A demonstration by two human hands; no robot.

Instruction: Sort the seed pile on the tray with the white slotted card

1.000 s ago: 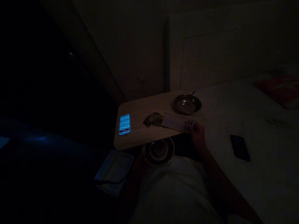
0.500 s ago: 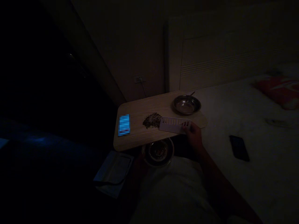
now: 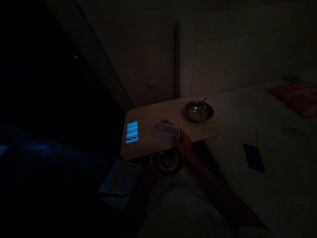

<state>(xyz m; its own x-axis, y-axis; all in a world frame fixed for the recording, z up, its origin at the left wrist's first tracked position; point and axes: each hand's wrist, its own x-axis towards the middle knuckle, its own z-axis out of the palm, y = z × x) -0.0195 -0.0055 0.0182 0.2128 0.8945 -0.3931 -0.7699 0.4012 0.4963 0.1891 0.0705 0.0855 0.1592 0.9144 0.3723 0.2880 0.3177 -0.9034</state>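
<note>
The room is very dark. My right hand (image 3: 184, 142) is closed on the right end of a white slotted card (image 3: 165, 130) that lies across a small wooden table (image 3: 146, 145). The card covers most of a dark pile of small grains (image 3: 166, 122), of which only the far edge shows. A steel bowl (image 3: 168, 161) with some dark grains in it sits just below the table's near edge, under the card. My left hand is out of sight.
An empty steel bowl (image 3: 199, 110) stands at the table's far right corner. A lit phone (image 3: 132, 132) lies on the table's left part. A dark phone (image 3: 254, 157) rests on the white bed, a red pillow (image 3: 296, 96) farther right. A flat pale object (image 3: 120, 181) lies low at left.
My right hand has slid the white card leftward across the table, from beside the grain pile to over it, so most of the pile is now covered.
</note>
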